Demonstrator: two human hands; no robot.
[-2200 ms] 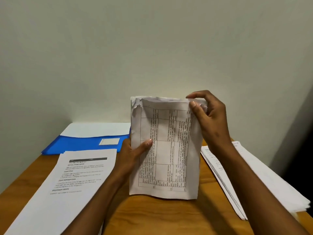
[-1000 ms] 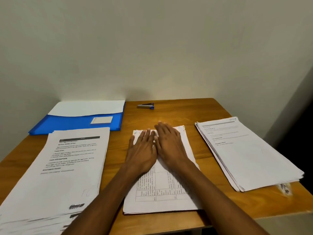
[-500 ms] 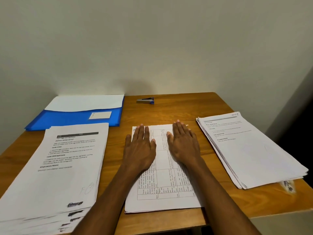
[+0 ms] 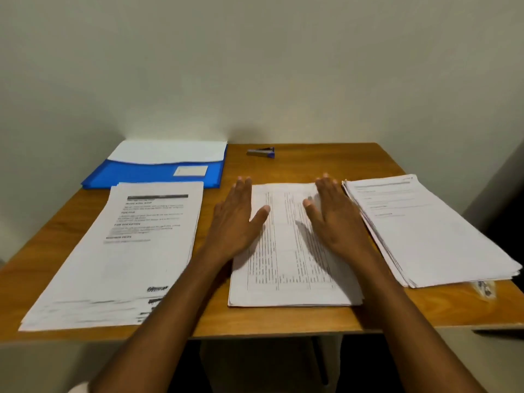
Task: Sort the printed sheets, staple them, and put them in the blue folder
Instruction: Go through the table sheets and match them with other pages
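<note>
We see a stack of printed sheets with a table grid [image 4: 292, 251] lying flat in the middle of the wooden table [image 4: 326, 163], its lower edge close to the table's near edge. Our left hand [image 4: 236, 219] rests flat on the stack's left edge, fingers straight and thumb spread. Our right hand [image 4: 333, 219] lies flat along the right edge, fingers straight too. Neither hand grasps anything.

Two seconds ago we held these sheets upright, squaring them; then we laid them down with our palms together at the centre. Now the hands have slid apart to the side edges. We judge the stack is smoothed and aligned, ready for stapling.

The stapler [image 4: 261, 152] sits untouched near the table's far edge, just beyond the stack. The blue folder [image 4: 153, 173] lies in the far left corner with white paper showing from it. A larger pile of text pages [image 4: 127, 251] fills the left side down to the near edge. Another pile [image 4: 425, 231] lies along the right edge, just beside our right hand.
</note>
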